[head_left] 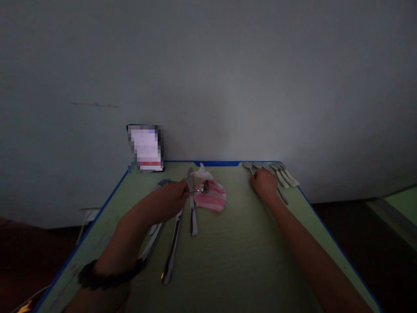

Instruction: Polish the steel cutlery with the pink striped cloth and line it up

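Note:
My left hand (174, 195) is closed around the handle of a spoon; the spoon's shiny bowl (204, 187) points right, over a pink and white striped cloth (213, 198). Below that hand lie table knives, one (193, 217) beside the cloth and another (171, 256) nearer to me, with more cutlery partly hidden by my forearm. At the far right, my right hand (264, 180) has its fingers curled down on a spoon (248, 166) at the left end of a row of cutlery. That spoon's handle is mostly covered by the hand.
Beyond my right hand, the row holds more spoons (257, 165) and several white-handled pieces (286, 177). A phone (146, 148) with a blurred screen leans against the grey wall (221, 87) at the back left. The green table (228, 261) has a blue edge.

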### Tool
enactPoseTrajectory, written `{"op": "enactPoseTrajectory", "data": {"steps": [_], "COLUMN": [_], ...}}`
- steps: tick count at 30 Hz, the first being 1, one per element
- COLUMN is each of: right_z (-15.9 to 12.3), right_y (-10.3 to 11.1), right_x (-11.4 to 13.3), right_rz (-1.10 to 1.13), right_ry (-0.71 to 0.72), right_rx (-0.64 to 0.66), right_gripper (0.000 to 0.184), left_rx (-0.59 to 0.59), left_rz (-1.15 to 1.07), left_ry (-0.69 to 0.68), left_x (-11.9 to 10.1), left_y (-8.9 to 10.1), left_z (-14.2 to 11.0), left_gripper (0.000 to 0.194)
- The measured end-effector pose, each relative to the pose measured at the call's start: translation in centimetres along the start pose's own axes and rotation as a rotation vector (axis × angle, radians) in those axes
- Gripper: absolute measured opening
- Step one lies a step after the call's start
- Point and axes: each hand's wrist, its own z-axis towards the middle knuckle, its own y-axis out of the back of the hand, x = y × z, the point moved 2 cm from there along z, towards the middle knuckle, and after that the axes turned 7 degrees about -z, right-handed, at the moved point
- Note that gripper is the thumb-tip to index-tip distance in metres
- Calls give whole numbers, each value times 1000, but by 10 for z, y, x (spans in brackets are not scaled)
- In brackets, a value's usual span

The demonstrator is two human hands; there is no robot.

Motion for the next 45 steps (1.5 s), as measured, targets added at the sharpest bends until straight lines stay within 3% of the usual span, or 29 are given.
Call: {"op": "enactPoseTrajectory", "data": {"steps": [17, 23, 29, 32, 34, 36, 39, 45], "right_z": [0, -15, -48, -56, -54, -46, -29, -15], "right_y": [-2, 14, 34, 28, 23, 22, 32, 78], "right_x": [0, 9, 57, 78, 85, 84, 73, 47], "right_rz": [44, 134, 393, 647, 721, 770, 885, 1209], "right_ry": [-27, 40, 370, 423, 424, 419, 388, 332], "right_rx": [-27, -96, -74, 7, 47, 71, 85, 87], "right_gripper": [28, 38, 36, 40, 30, 21, 22, 24], "left_rx": [-7, -24, -68, -124, -155, -178, -207, -223], "left_rz": [-21, -22, -19, -10, -7, -7, -14, -119], "left_ry": [-12, 2, 41, 83, 102, 116, 122, -2], "left_x": [-1, -1, -2, 1, 4, 7, 7, -19], "left_y": [1, 2, 3, 7, 10, 13, 16, 30], "left_z": [-1, 0, -2, -2, -1, -1, -2, -16], "left_gripper": [25, 24, 28, 32, 33, 33, 32, 29]}}
